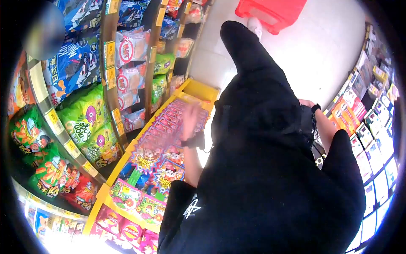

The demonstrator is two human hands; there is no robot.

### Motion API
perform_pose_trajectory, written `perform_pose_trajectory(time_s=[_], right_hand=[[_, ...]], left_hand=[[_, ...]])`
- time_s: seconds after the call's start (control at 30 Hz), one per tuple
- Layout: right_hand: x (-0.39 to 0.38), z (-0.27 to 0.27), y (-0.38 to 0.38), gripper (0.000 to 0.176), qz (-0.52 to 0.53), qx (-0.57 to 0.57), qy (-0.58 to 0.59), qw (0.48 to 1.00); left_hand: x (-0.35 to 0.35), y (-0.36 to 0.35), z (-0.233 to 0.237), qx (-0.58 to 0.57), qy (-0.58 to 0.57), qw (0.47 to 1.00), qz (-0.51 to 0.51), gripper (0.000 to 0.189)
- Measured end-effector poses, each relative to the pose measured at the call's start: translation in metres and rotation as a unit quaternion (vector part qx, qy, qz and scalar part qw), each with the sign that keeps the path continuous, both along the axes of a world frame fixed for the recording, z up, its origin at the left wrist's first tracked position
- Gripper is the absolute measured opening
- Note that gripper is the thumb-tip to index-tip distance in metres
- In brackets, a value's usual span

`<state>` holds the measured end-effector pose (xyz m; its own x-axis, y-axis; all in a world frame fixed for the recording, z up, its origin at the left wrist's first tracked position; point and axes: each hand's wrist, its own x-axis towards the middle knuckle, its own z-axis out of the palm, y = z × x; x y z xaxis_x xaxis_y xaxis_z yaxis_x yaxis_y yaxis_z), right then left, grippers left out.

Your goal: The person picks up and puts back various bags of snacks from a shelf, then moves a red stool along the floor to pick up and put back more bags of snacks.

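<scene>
Smeared by motion, my left hand point(191, 118) is over a row of small pink candy packets point(163, 120) in a yellow display bin point(111, 180); its finger shape does not show clearly. A dark band point(193, 140) circles that wrist. Just below it in the bin are printed packs with a cartoon face point(171, 171). My right hand point(307, 103) rests by my hip against the black clothing, mostly hidden, with a dark band point(315, 108) at the wrist.
Shelves on the left carry green snack bags point(86, 114), blue bags point(76, 63) and clear-wrapped packs point(131, 46). Pink bags point(131, 230) fill the bin's lower level. A red plastic container point(275, 12) stands on the floor ahead by my shoe point(254, 26). Boxed goods point(344, 116) line the right.
</scene>
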<state>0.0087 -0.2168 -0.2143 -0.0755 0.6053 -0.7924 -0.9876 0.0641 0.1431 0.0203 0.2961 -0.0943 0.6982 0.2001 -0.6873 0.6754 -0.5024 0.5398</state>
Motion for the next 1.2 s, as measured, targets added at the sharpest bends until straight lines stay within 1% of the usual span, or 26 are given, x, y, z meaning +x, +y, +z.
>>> perform_pose_trajectory(time_s=[0.03, 0.07, 0.17, 0.2, 0.3, 0.37, 0.4, 0.43, 0.5, 0.53, 0.57, 0.63, 0.73, 0.87, 0.97, 1.13, 1.2], right_hand=[[-0.001, 0.003, -0.004, 0.027, -0.006, -0.006, 0.014, 1.000], [-0.004, 0.007, -0.008, 0.026, -0.012, -0.012, 0.032, 0.999], [0.001, 0.014, -0.020, 0.024, -0.021, -0.037, 0.080, 0.996], [0.008, 0.015, -0.023, 0.023, -0.018, -0.046, 0.094, 0.994], [0.037, 0.016, -0.034, 0.021, 0.024, -0.066, 0.113, 0.991], [0.059, 0.000, -0.048, 0.022, 0.101, 0.063, -0.005, 0.993], [0.078, 0.005, -0.050, 0.022, 0.161, 0.069, -0.035, 0.984], [0.096, 0.011, -0.052, 0.023, 0.232, 0.067, -0.073, 0.968], [0.128, 0.028, -0.051, 0.024, 0.369, 0.066, -0.153, 0.914], [0.140, 0.037, -0.052, 0.025, 0.421, 0.075, -0.189, 0.884], [0.152, 0.045, -0.053, 0.026, 0.460, 0.085, -0.222, 0.856], [0.173, 0.055, -0.060, 0.028, 0.509, 0.099, -0.280, 0.808], [0.187, 0.066, -0.075, 0.030, 0.534, 0.118, -0.326, 0.771], [0.190, 0.064, -0.093, 0.029, 0.525, 0.142, -0.354, 0.761], [0.179, 0.061, -0.100, 0.029, 0.513, 0.156, -0.360, 0.764], [0.174, 0.062, -0.110, 0.029, 0.496, 0.161, -0.367, 0.771], [0.172, 0.064, -0.111, 0.029, 0.488, 0.162, -0.369, 0.774]], left_hand=[[0.007, -0.003, 0.005, 0.031, 0.005, 0.999, -0.022, 0.023], [0.006, -0.002, 0.006, 0.047, -0.037, 0.997, -0.048, 0.023], [0.019, -0.003, 0.007, -0.044, -0.092, 0.993, 0.054, 0.021], [0.044, -0.022, 0.031, -0.061, -0.104, 0.991, 0.056, 0.020], [0.100, -0.064, 0.068, 0.007, -0.112, 0.992, -0.052, 0.022], [0.124, -0.093, 0.095, -0.077, -0.175, 0.980, -0.062, 0.020], [0.129, -0.101, 0.101, -0.076, -0.152, 0.981, -0.095, 0.020], [0.131, -0.108, 0.106, -0.101, -0.138, 0.980, -0.100, 0.021], [0.126, -0.123, 0.114, -0.127, -0.094, 0.984, -0.082, 0.021], [0.118, -0.130, 0.113, -0.111, -0.143, 0.979, -0.098, 0.021], [0.111, -0.136, 0.113, -0.128, -0.128, 0.979, -0.090, 0.022], [0.102, -0.143, 0.110, -0.131, -0.139, 0.976, -0.109, 0.023], [0.109, -0.146, 0.110, -0.126, -0.116, 0.976, -0.133, 0.023], [0.124, -0.161, 0.108, -0.123, -0.109, 0.976, -0.140, 0.018], [0.133, -0.167, 0.103, -0.133, -0.128, 0.971, -0.153, 0.019], [0.148, -0.173, 0.103, -0.163, -0.075, 0.973, -0.144, 0.020], [0.152, -0.175, 0.099, -0.165, -0.091, 0.969, -0.159, 0.020]])
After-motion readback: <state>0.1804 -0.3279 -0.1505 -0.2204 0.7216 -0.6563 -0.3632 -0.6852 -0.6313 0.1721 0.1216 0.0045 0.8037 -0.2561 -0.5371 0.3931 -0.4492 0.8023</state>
